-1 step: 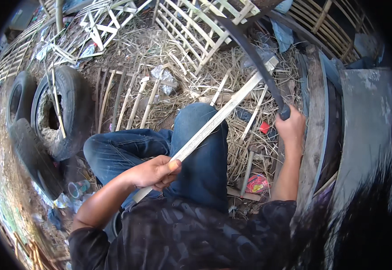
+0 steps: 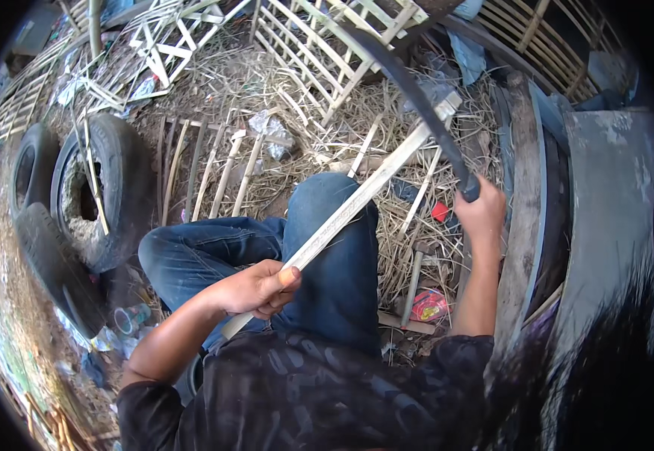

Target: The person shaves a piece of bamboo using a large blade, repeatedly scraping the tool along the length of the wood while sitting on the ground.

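Note:
A long, pale bamboo strip [image 2: 357, 201] slants from my lap over my raised knee toward the upper right. My left hand [image 2: 263, 289] is closed around its near part, the thumb lying along the top. In my right hand [image 2: 483, 214] is the dark handle of a machete [image 2: 426, 105] with a long, curved black blade. That blade crosses over the strip's far end; whether it touches the bamboo I cannot tell. My legs in blue jeans [image 2: 327, 270] are bent beneath the strip.
Old tyres [image 2: 113, 188] lie at the left. Several bamboo sticks [image 2: 225, 177] rest on the littered ground ahead, near a bamboo lattice [image 2: 334, 56]. A hammer-like tool [image 2: 413, 282] and a red wrapper [image 2: 430, 306] are beside my knee. A wooden beam [image 2: 524, 195] runs along the right.
My right hand and the machete have shifted slightly left, bringing the blade a little across the strip's far end. My left hand and the strip hardly move.

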Tool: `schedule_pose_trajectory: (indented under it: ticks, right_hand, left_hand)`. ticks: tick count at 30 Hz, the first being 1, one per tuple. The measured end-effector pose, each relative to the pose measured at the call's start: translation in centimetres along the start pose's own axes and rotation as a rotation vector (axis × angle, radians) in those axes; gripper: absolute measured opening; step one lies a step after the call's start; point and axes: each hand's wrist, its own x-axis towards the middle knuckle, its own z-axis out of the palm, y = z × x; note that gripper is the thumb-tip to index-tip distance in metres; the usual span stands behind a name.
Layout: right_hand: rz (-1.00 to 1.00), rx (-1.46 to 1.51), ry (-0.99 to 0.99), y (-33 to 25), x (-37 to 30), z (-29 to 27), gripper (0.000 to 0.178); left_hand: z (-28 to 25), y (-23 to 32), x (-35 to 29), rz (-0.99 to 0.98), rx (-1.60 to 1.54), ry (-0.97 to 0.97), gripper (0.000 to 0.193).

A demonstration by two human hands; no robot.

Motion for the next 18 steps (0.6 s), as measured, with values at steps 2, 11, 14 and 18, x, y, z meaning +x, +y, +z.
schedule_pose_trajectory:
  ticks: [2,11,14,18]
  right_hand:
    - [-0.064,0.105,-0.090,-1.3,-0.8,0.4,0.015]
    - [-0.460,0.202,-0.109,-3.9,-0.5,4.5,0.018]
    - [-0.326,0.176,-0.026,-2.9,0.8,4.3,0.016]
    - [-0.055,0.120,-0.043,2.0,3.3,2.9,0.014]
  left_hand:
    - [-0.1,-0.1,0.1,0.026,0.015,0.004,0.050]
    - [1.4,-0.2,0.5,0.093,0.101,0.183,0.046]
    - [1.6,-0.2,0.0,0.058,0.022,0.166,0.043]
    - [1.2,0.1,-0.7,0.054,0.026,0.166,0.042]
